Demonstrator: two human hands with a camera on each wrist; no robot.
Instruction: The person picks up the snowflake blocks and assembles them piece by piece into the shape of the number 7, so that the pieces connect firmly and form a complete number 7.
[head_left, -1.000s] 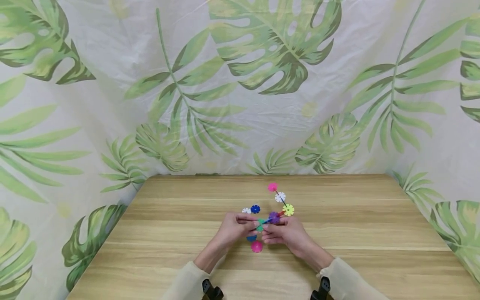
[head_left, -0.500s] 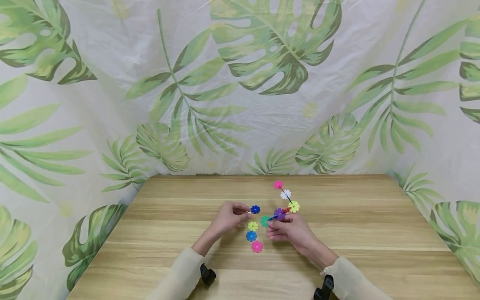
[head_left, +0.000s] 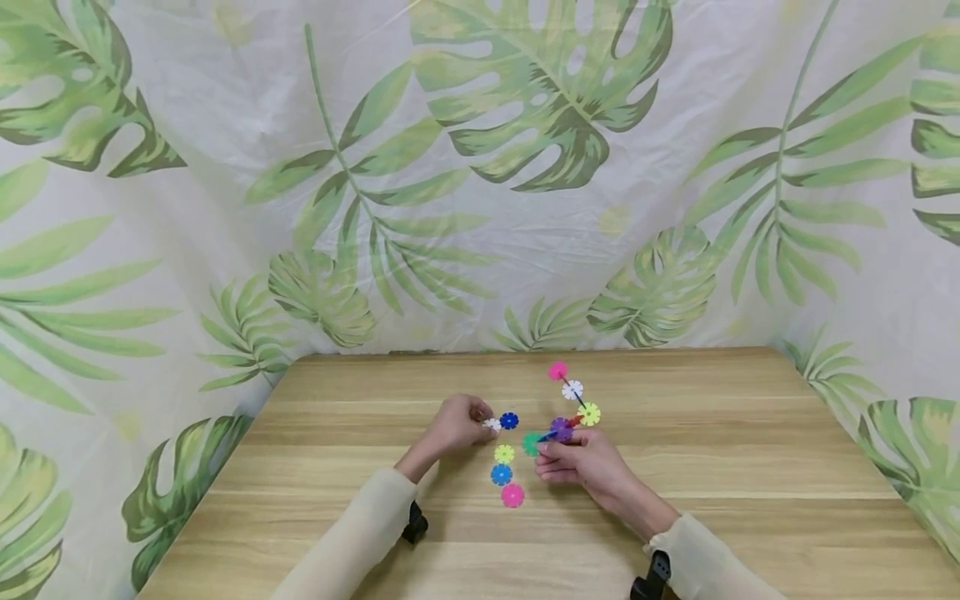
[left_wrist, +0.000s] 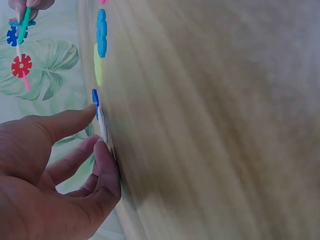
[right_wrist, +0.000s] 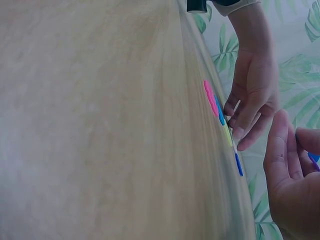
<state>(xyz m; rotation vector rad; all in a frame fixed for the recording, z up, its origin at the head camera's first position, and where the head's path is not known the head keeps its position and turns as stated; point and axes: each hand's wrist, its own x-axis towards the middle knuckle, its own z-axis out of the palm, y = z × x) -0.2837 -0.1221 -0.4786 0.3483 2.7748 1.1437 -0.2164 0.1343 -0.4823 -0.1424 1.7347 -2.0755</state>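
My left hand [head_left: 462,421] is low over the table, its thumb and fingertips at the edges of a white snowflake disc [left_wrist: 103,124]. A dark blue disc [head_left: 509,421] lies right beside it. My right hand [head_left: 588,467] pinches a chain of interlocked snowflake discs near its green disc [head_left: 532,442]. Beyond the green one come a purple disc [head_left: 560,429], a red one seen edge-on, a yellow disc [head_left: 588,414], a white disc [head_left: 572,389] and a pink disc [head_left: 557,371] at the far end. The right wrist view shows little of this chain.
Between the hands, a loose yellow disc [head_left: 505,453], a light blue disc [head_left: 501,474] and a pink disc [head_left: 513,496] lie in a line on the wooden table [head_left: 337,433]. A leaf-patterned cloth [head_left: 525,250] hangs behind the table.
My left hand has left the green end of the chain and moved left to the loose white disc. My right hand has drawn the chain slightly right, uncovering the yellow and light blue discs.
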